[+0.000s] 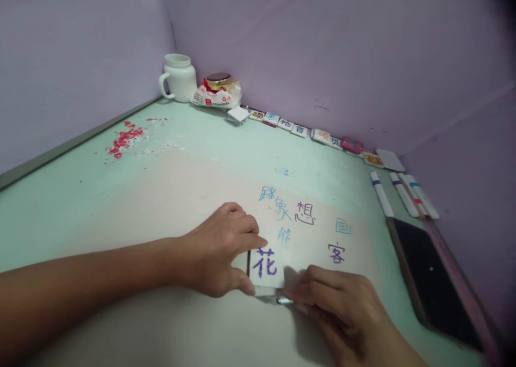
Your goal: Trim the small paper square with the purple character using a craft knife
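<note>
The small white card (266, 267) bearing a purple character lies flat on the sheet of paper (322, 232) near the front of the table (60, 206), and the left hand (217, 254) pinches it, thumb at its lower left corner and fingers pressed along its upper left edge. It looks thin, light and fairly stiff, likely to slide on the paper, so the edges are the sensible place to take it. Just right of the card, the right hand (338, 302) has its fingers pressed together around a marker (284, 301) whose tip pokes out toward the card's lower edge. The paper carries more blue and purple characters. Farther right lie a dark phone (431, 281) and three capped markers (403, 195); a row of character tiles (298, 128) lines the wall, with a white mug (179, 78) in the corner.
</note>
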Motion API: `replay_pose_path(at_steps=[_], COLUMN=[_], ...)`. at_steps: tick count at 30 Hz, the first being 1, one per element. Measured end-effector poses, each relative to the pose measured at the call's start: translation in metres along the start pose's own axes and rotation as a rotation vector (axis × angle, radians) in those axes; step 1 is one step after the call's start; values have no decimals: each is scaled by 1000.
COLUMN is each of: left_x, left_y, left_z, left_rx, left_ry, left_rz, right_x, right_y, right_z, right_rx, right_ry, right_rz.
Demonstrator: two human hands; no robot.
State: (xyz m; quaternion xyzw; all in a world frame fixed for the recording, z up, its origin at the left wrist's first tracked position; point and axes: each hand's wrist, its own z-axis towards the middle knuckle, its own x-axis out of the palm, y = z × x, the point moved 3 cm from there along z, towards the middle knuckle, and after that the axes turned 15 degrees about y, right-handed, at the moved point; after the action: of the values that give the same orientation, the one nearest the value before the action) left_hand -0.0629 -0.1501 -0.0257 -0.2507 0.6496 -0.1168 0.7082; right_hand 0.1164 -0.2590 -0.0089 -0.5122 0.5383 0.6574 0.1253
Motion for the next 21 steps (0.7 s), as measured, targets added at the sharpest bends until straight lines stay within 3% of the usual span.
replay_pose_path(at_steps=[9,17,21], left_x=[0,0,-1], left_y=[-1,-2,-4], left_z=[-1,-2,-2], left_rx=[-27,-45,-42], left_ry=[-4,1,5], left_rz=[-29,-52,-33], right_x=[4,11,4], right_y=[-3,-8,-11], right_z=[-1,-6,-6], right_rx=[53,192,191], right_ry=[-166,-490,-520], right_rz=[27,141,59])
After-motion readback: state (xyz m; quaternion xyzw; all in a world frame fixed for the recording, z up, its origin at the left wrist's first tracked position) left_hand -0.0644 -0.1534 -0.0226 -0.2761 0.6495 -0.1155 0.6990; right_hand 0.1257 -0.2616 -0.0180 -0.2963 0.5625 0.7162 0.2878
